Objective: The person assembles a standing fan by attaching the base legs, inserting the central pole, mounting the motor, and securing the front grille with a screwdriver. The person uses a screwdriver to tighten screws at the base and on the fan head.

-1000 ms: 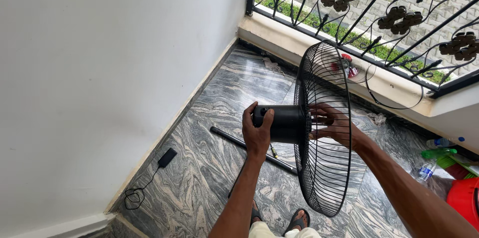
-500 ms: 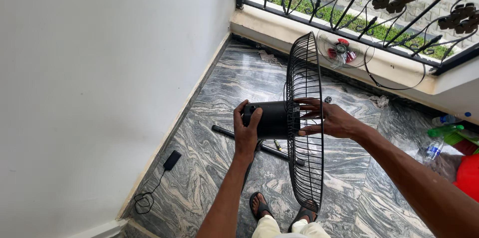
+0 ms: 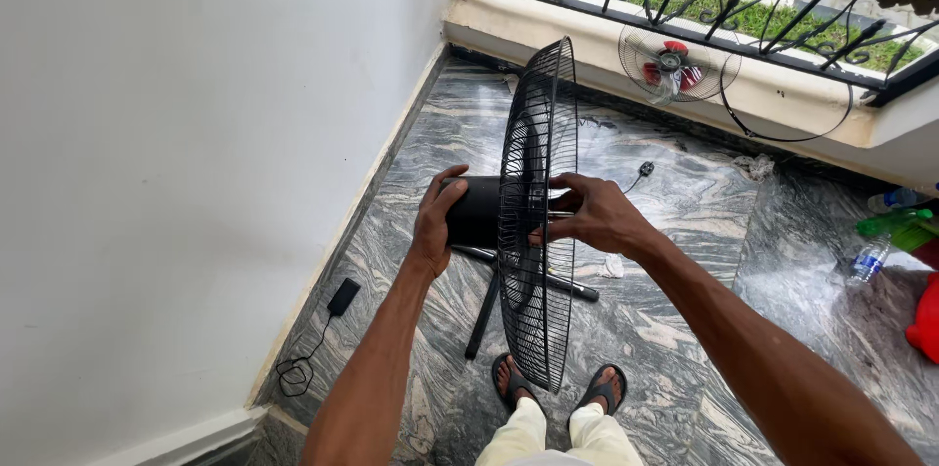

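Nearest the camera, feet: two sandalled feet [image 3: 558,388] stand on the grey veined marble floor [image 3: 685,349], directly under the lower rim of the fan guard.
Fan guard: a round black wire guard [image 3: 533,221] held almost edge-on and upright above the feet, its top rim leaning slightly toward the balcony railing.
Motor housing: a black cylindrical motor housing [image 3: 476,212] sticks out from the guard's centre on the side facing the white wall.
Left hand: the left hand [image 3: 433,221] wraps the end of the motor housing, fingers curled over it and thumb on top, gripping firmly.
Right hand: the right hand [image 3: 592,217] is on the guard's other face at the hub, its fingers bent and pressed against the wires; what they pinch there cannot be made out.
Below the guard: a black pole [image 3: 528,275] and a second black bar lie crossed on the floor.
Wall side of the guard: a small black power adapter [image 3: 342,297] with a coiled cable lies by the skirting.
Beyond the guard: a cable plug [image 3: 643,171] lies on the floor; further on, a second wire grille with a red hub [image 3: 673,63] leans against the ledge under the railing.
Far from the guard, opposite the wall: plastic bottles [image 3: 871,256] and a red container [image 3: 924,324].
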